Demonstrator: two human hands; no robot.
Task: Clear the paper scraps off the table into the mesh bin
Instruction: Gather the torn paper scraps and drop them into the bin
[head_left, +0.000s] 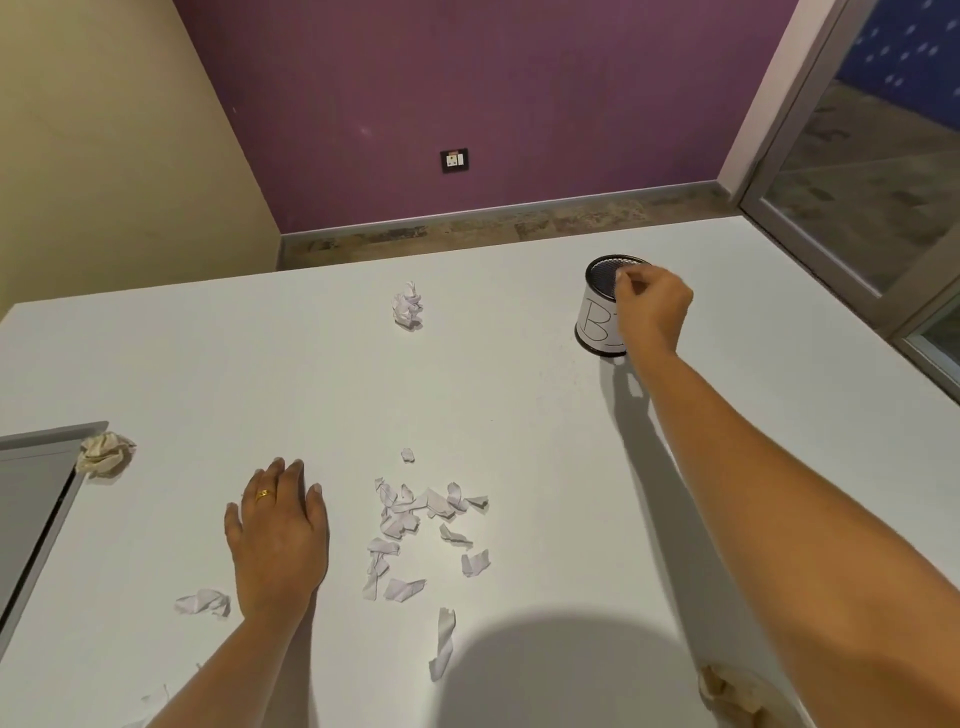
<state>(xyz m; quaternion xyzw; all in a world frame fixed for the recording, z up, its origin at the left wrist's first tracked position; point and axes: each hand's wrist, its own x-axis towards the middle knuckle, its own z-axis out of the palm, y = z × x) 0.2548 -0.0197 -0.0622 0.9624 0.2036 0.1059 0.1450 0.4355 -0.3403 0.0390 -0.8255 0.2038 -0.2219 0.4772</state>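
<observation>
head view: right hand (652, 312) bunches its fingertips over the mesh bin (597, 319) near the table's (208, 364) far right corner; holding a scrap or not, cannot tell. a knock could tip the bin. left hand (278, 540) lies flat, empty, beside paper scraps (415, 525) toward the front edge; crumpled ball (409, 306) near the far edge.

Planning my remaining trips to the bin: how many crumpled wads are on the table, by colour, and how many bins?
White crumpled wads: 2
Beige crumpled wads: 2
Mesh bin: 1
Total: 5
The flat torn scraps overlap too much to count.
</observation>
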